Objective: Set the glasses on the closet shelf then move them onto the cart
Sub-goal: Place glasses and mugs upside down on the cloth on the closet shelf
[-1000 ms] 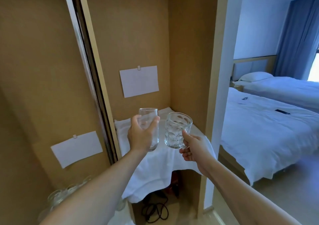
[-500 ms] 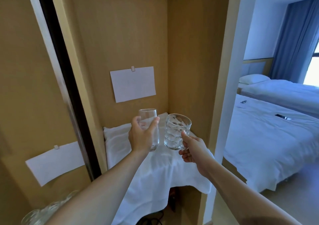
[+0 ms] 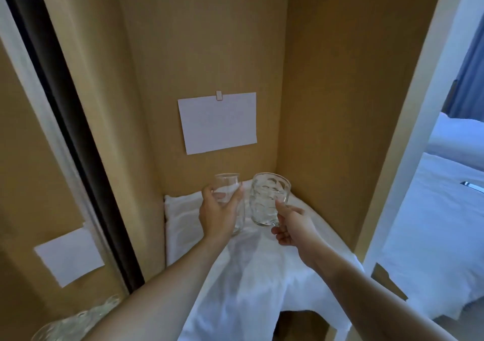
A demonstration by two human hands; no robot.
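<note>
- The left hand [image 3: 218, 216], at the centre of the frame, has its fingers and thumb curled round a plain clear glass [image 3: 227, 199], held upright over the white cloth [image 3: 251, 275].
- The right hand [image 3: 294, 225], just right of centre, pinches a dimpled glass [image 3: 268, 200] by its side; the thumb lies up along the wall near the rim, and the other fingers fold beneath, perhaps round a handle, though that part is too hidden to be sure.
- The two glasses stand side by side, very close, in the back right corner of the closet shelf [image 3: 183, 210]; whether their bases touch the cloth cannot be told.
- The cloth covers the shelf and hangs over its front edge toward the lower middle of the frame.
- A white sheet of paper [image 3: 218, 123] is clipped to the wooden back wall, above the glasses.
- More glassware [image 3: 78, 322] shows dimly at the lower left corner.
- A bed with white bedding [image 3: 442, 236] fills the right edge of the frame.
</note>
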